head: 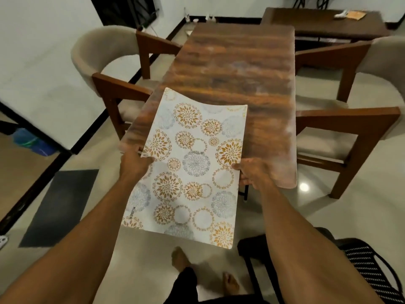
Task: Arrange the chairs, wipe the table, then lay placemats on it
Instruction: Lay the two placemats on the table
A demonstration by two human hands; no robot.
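Placemat [190,165] white, gold-grey floral circles; table [236,69] brown woodgrain.

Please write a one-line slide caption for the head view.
The left hand and right hand hold a patterned placemat over the wooden table.

Dining room in a home.
A long wooden table [230,62] fills the centre, a cushioned armchair [92,53] at left and a matching armchair [350,119] at right, glossy floor tiles [317,216] below.
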